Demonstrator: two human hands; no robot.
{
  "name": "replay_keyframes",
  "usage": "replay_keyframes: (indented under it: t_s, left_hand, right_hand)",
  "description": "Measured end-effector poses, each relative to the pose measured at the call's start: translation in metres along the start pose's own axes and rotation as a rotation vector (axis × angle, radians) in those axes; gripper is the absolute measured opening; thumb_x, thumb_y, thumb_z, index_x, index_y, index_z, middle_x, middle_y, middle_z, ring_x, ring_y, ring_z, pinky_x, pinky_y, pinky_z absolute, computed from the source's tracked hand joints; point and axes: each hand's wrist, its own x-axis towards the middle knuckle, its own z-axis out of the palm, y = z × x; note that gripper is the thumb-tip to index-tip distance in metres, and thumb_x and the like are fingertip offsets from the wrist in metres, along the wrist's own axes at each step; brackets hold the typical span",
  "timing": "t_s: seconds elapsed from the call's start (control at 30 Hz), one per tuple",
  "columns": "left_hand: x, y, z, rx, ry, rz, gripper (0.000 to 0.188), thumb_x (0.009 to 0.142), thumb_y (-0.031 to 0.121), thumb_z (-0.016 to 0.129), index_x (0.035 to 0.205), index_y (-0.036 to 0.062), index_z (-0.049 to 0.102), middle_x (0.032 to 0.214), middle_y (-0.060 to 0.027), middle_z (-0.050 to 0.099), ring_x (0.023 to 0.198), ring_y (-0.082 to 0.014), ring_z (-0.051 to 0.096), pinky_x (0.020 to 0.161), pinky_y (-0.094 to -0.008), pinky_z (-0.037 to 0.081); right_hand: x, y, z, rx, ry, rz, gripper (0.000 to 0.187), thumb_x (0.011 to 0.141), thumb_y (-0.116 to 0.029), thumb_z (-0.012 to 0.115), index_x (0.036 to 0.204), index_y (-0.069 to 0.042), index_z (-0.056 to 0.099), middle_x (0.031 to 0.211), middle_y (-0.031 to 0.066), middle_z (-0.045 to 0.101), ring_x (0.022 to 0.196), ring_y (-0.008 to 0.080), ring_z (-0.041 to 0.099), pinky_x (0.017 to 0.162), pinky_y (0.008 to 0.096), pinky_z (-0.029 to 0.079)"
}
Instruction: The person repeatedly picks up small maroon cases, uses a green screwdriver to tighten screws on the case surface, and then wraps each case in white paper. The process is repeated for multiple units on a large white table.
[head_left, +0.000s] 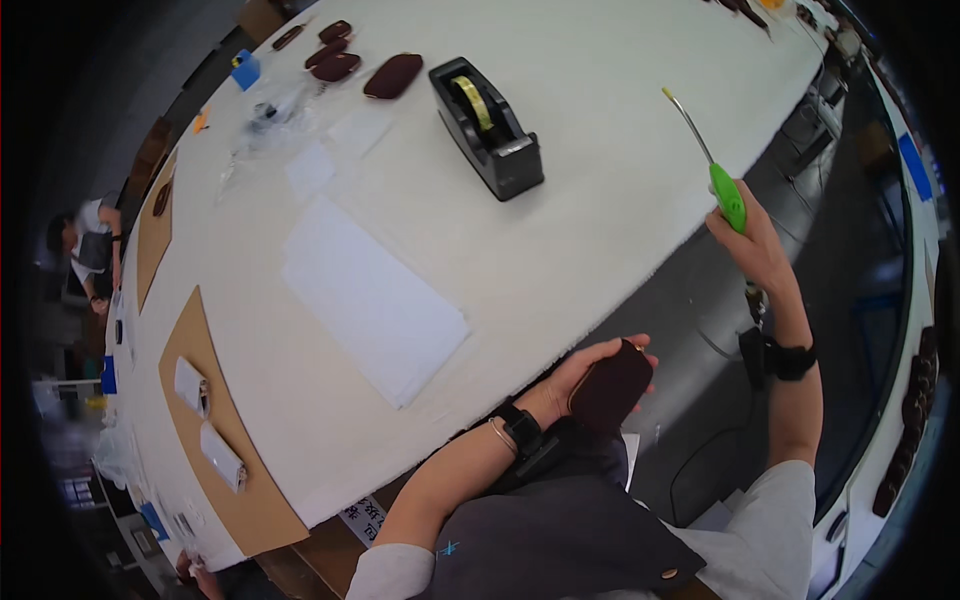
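My left hand is closed around a dark maroon pouch with rounded ends, held just off the table's near edge, close to my apron. A bit of gold-coloured metal shows at the pouch's upper end. My right hand grips the green handle of what looks like a long-necked lighter. Its thin metal neck bends up and to the left over the table, ending in a yellowish tip. The two hands are well apart, and the tip is clear of the pouch.
A black tape dispenser stands on the white table. White paper sheets lie nearer me. Further maroon pouches and clear plastic are at the far left. Two white packets rest on brown cardboard. Another person sits at left.
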Motion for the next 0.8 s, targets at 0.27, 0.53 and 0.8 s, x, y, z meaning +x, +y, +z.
replay_keyframes:
  t_s: [0.27,0.53,0.8]
  left_hand:
    - [0.008,-0.009,-0.071,-0.165,0.121,-0.077,0.046,0.098,0.042,0.048,0.136,0.0154,0.047,0.135,-0.0165,0.05,0.119,-0.0428,0.052,0.092,-0.059,0.047]
    - [0.0,0.0,-0.08,0.014,0.203,-0.124,0.051,0.097,0.04,0.05,0.14,0.0142,0.041,0.138,-0.0164,0.048,0.117,-0.0415,0.054,0.091,-0.0584,0.049]
    - [-0.001,0.001,-0.082,-0.014,0.189,-0.107,0.052,0.095,0.038,0.054,0.139,0.0144,0.042,0.138,-0.0159,0.047,0.118,-0.0419,0.053,0.092,-0.0584,0.049]
  right_hand:
    - [-0.25,-0.015,-0.022,-0.1,-0.893,0.448,0.035,0.078,-0.011,0.063,0.105,-0.001,0.043,0.076,0.0232,0.062,0.078,0.0449,0.061,0.067,0.0493,0.048]
    - [-0.243,0.012,0.005,-0.139,-0.842,0.435,0.035,0.074,-0.005,0.06,0.103,0.001,0.041,0.077,0.0246,0.063,0.081,0.0451,0.062,0.072,0.0512,0.048]
    - [-0.22,0.02,0.022,-0.132,-0.807,0.419,0.035,0.075,-0.005,0.06,0.105,0.0,0.043,0.078,0.0246,0.063,0.082,0.0443,0.062,0.071,0.0511,0.048]
